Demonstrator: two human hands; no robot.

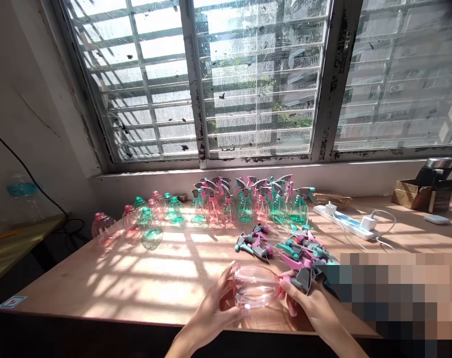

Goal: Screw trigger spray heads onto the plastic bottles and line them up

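Note:
A clear pink spray bottle (256,286) lies sideways in the air between my hands, just above the table's front edge. My left hand (222,298) is wrapped round its base. At the neck, my right hand (304,296) has its fingers closed on the pink collar of a grey-and-pink trigger spray head (303,279), which sits on the bottle's mouth. Whether the collar is fully screwed down I cannot tell. Just beyond my right hand lies a pile of loose trigger spray heads (298,247) in grey, pink and teal.
Capped spray bottles (245,209) stand in rows by the window. Several open pink and green bottles (146,219) stand at the back left. A white power strip (343,222) with plugged-in chargers lies right, near a cardboard box (410,195). A blurred patch covers the right front.

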